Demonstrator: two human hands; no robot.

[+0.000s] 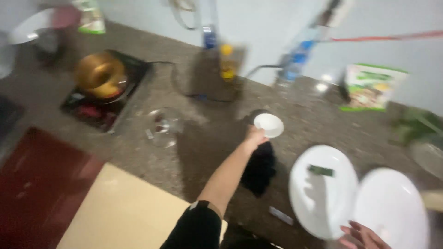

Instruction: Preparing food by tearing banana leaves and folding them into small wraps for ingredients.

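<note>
- Small white bowl [269, 125] sitting mid-table, gripped at its near rim by the left hand [254, 136], fingers closing on it.
- Black cloth [259, 169] lying just below that hand.
- Right hand [362, 237], fingers spread loosely, touching the near edge of two overlapping white plates [323, 191].
- Speckled table [203, 152] carrying a gold pot [99, 74] on a cooktop, far left.
</note>
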